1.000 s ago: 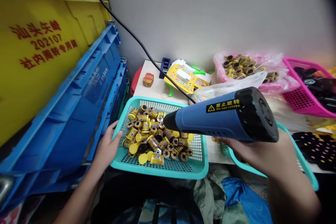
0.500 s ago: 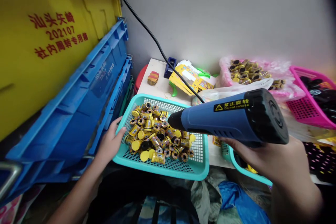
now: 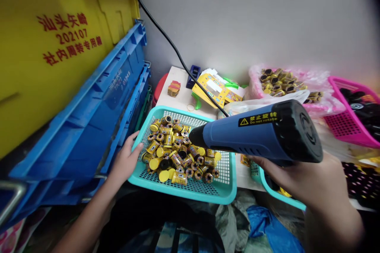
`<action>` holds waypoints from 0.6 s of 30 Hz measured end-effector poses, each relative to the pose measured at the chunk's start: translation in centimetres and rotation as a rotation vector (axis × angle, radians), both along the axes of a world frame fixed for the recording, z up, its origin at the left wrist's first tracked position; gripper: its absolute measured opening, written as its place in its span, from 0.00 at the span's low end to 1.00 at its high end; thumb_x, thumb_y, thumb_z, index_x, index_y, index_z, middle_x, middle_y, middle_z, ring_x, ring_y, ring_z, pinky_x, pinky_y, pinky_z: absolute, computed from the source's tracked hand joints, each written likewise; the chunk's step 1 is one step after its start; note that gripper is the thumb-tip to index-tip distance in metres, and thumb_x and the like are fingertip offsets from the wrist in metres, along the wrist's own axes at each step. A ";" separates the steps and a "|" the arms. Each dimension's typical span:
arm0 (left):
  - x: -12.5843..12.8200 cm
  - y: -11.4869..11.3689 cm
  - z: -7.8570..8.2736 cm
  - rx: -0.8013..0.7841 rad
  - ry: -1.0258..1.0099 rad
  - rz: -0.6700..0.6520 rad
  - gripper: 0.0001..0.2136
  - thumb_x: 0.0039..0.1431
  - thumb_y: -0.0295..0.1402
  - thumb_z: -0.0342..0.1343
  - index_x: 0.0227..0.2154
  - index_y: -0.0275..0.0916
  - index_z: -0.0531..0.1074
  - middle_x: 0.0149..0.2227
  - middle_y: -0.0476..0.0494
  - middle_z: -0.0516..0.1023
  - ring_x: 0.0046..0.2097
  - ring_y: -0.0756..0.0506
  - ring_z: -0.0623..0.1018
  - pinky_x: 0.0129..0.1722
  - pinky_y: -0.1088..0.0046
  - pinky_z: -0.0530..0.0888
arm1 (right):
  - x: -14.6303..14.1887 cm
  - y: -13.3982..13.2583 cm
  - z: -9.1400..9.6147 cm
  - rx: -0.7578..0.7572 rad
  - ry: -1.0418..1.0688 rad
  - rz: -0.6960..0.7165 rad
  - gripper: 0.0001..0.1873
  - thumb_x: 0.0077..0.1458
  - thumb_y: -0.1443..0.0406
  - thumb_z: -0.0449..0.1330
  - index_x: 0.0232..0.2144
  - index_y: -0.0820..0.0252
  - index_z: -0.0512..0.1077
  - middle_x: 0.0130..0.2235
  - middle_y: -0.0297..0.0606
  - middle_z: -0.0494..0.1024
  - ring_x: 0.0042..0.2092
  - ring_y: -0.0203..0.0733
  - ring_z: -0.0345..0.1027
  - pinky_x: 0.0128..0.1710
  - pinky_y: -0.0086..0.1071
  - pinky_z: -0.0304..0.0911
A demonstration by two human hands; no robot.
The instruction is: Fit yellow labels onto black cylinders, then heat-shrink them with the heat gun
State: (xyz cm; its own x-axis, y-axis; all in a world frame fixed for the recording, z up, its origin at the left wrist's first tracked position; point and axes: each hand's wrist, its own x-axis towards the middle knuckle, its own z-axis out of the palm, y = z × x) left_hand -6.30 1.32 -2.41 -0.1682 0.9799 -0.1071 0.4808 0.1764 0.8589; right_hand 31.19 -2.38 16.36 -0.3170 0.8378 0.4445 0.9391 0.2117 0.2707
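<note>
Gripping blue heat gun [image 3: 255, 132] in closed right hand [image 3: 303, 182], nozzle just above yellow canisters [image 3: 178, 152] heaped in teal basket [image 3: 190, 194] at table [image 3: 178, 101] edge. Clasping basket's left rim with left hand [image 3: 126, 162], thumb over the edge.

Blue-and-black heat gun [image 3: 258, 136], teal mesh basket [image 3: 226, 189], yellow-labelled little tubs [image 3: 175, 154], perhaps patterned, pink basket [image 3: 344, 120].

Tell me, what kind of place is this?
Probably a small packing workshop: stacked plastic crates, a teal basket heaped with small yellow canisters, and a blue heat gun in the right hand.
</note>
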 end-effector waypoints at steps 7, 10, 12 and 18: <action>0.0 0.2 0.6 -0.001 0.026 0.008 0.24 0.60 0.45 0.48 0.57 0.43 0.63 0.58 0.39 0.71 0.59 0.39 0.71 0.58 0.58 0.68 | 0.5 0.1 0.0 -0.002 0.006 0.023 0.23 0.56 0.46 0.53 0.20 0.55 0.67 0.23 0.41 0.72 0.26 0.46 0.67 0.25 0.34 0.56; 0.4 0.0 0.8 -0.025 0.053 0.017 0.23 0.60 0.44 0.47 0.57 0.43 0.63 0.58 0.39 0.72 0.58 0.38 0.72 0.57 0.57 0.68 | 0.4 0.0 -0.1 -0.008 0.017 0.017 0.24 0.56 0.47 0.52 0.18 0.55 0.67 0.21 0.41 0.71 0.25 0.48 0.67 0.25 0.36 0.56; 0.8 -0.5 0.9 -0.049 0.084 0.023 0.24 0.61 0.43 0.46 0.58 0.41 0.62 0.58 0.37 0.71 0.58 0.37 0.71 0.57 0.56 0.68 | 0.1 0.0 -0.2 0.005 0.047 0.026 0.24 0.56 0.47 0.52 0.17 0.56 0.67 0.21 0.42 0.70 0.24 0.48 0.66 0.25 0.37 0.57; 2.7 -1.2 2.0 0.211 0.400 -0.002 0.25 0.64 0.40 0.42 0.62 0.37 0.58 0.64 0.32 0.61 0.66 0.35 0.59 0.65 0.51 0.56 | 0.0 -0.3 -1.4 -0.061 0.140 0.086 0.23 0.56 0.47 0.54 0.21 0.57 0.69 0.22 0.40 0.71 0.25 0.46 0.68 0.25 0.35 0.61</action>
State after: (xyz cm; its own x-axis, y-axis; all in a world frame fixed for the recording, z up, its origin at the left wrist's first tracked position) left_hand -3.61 0.11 -0.46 -0.1536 0.9738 0.1677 0.7826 0.0163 0.6223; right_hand 31.19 -2.63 14.93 -0.3271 0.8372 0.4383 0.9445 0.3047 0.1229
